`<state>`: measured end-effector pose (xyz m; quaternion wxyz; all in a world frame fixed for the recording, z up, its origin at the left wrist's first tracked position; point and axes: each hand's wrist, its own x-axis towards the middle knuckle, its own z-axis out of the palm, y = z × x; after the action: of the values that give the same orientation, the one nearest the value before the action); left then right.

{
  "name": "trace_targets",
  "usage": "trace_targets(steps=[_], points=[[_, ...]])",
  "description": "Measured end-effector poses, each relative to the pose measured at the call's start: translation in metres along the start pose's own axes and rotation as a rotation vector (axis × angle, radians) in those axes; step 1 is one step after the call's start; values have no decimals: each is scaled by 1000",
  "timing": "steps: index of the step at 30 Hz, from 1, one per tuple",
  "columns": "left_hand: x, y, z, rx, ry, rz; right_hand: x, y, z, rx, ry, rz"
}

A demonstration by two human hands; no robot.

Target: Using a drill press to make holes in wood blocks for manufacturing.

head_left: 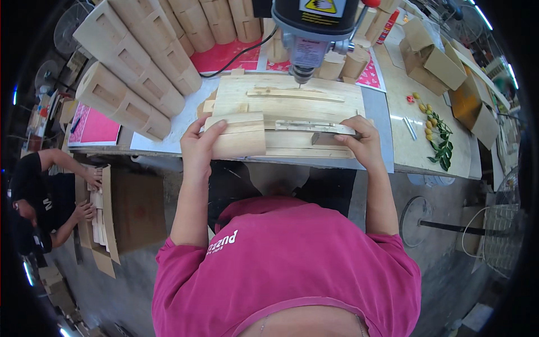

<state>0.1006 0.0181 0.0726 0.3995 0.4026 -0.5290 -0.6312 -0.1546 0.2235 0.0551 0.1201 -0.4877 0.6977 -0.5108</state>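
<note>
Cluttered workbench (404,146), left hand (197,147) gripping rounded wooden block (236,135)

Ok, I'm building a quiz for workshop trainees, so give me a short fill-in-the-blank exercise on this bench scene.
1. The left hand grips a rounded block made of ____.
2. The right hand rests on the flat wooden jig below the ____ press.
3. The person's shirt is ____.
4. A leafy sprig with small yellow fruits lies to the person's ____.

Missing words: wood; drill; pink; right
</note>
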Motion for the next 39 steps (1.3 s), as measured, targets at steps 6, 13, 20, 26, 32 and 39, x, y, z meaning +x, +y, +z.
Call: trace_targets(steps=[6,13,20,26,32,39], points=[[0,-10,9,67,-93,-63,-6,-3,4,59,-5,25],[-3,-30,32,-206,-265,-204,1,-8,8,48,-70,87],[-22,-54,30,-32,-387,198,-12,10,4,-51,60,-79],[-24,-70,37,745,-288,803,-27,19,9,-398,192,15],[6,-79,61,841,-175,807,0,29,9,-173,208,295],[45,-81,73,857,-238,857,38,47,3,-159,242,219]])
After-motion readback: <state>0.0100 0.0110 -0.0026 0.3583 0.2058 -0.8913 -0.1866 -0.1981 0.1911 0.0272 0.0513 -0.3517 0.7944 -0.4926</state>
